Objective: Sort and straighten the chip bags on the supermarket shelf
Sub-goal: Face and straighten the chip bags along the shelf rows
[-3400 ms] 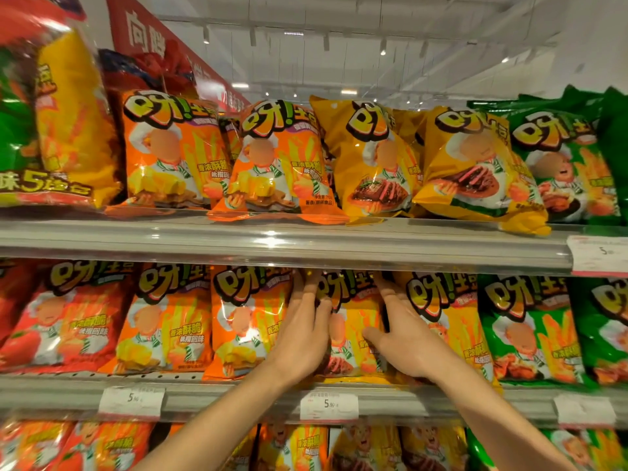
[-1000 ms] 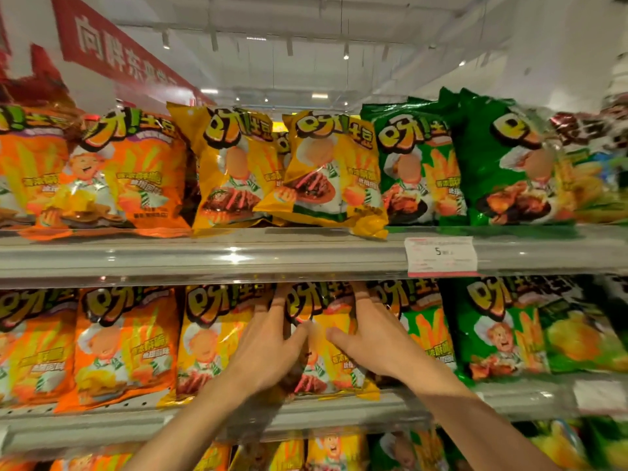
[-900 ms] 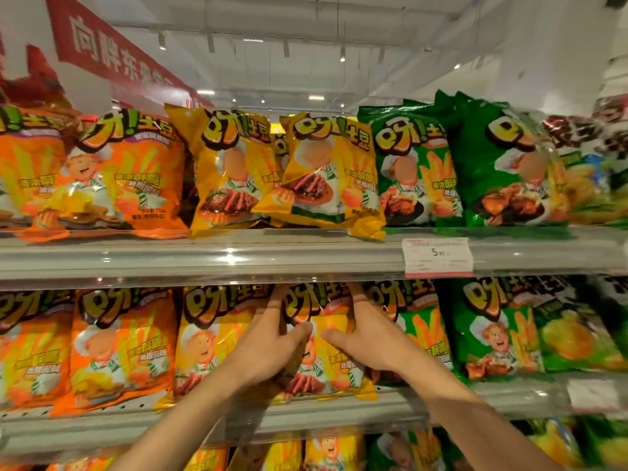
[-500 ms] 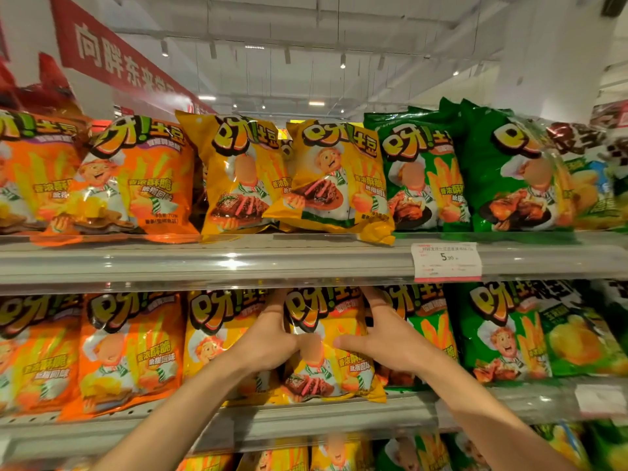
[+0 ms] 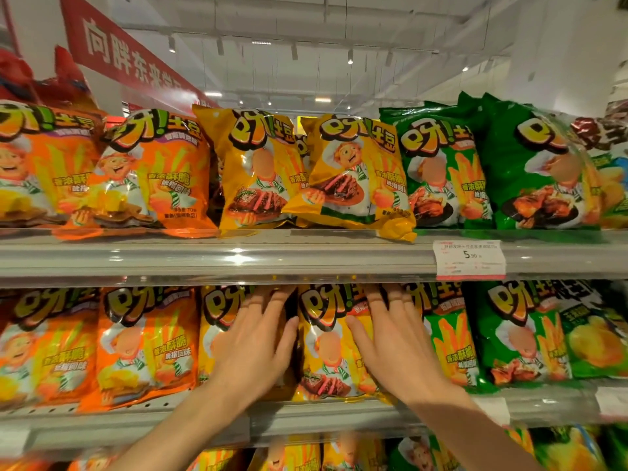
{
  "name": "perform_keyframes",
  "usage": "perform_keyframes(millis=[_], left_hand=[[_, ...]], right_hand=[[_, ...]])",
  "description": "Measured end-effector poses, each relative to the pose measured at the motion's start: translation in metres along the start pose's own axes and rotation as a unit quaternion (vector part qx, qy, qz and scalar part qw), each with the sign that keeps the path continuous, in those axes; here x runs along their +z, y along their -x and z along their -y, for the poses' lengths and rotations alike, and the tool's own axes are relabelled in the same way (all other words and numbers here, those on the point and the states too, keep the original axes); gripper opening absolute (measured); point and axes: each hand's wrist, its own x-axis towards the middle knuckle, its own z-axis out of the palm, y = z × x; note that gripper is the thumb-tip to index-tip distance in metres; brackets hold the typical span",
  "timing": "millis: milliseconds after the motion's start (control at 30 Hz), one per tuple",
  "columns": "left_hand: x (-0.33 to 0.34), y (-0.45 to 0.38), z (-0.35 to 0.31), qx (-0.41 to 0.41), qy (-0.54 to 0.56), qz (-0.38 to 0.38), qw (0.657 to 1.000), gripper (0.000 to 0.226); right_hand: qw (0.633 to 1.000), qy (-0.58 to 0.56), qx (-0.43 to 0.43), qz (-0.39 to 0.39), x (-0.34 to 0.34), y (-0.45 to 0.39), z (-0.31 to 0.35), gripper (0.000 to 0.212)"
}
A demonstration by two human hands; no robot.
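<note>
Grey metal shelves fill your view, the upper one across the middle of the frame and the lower one near the bottom. Orange, yellow and green chip bags stand in rows on both. Your target, the yellow bag, stands upright on the lower shelf at centre frame, between another yellow bag on its left and a green bag on its right. Half a second ago your thumbs were closed in on this bag's front; now both hands have opened out. Your left hand lies flat with fingers spread on the neighbouring yellow bag, its thumb at the target's left edge. Your right hand lies flat, fingers spread, along the target's right side, overlapping the green bag. Neither grip pinches anything. On the upper shelf, one yellow bag leans tilted at centre. A white price tag sits on the upper shelf's rail, right of centre.
</note>
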Motion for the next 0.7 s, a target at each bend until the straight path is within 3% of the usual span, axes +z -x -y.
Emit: perform_keyframes(millis=[100,267,700], left_hand=[[0.001,0.006,0.019,-0.001,-0.130,-0.022,0.991,0.049],[0.015,0.011,0.040,-0.009,-0.164,0.031,0.986,0.059],[0.017,0.014,0.045,-0.005,-0.125,0.004,0.992,0.055]], right_hand=[[0.999,0.014,-0.034,0.008,0.019,0.002,0.022,0.062],[0.998,0.043,-0.004,0.052,0.039,0.000,0.037,0.064],[1.000,0.001,0.002,0.022,0.041,0.002,0.038,0.068]])
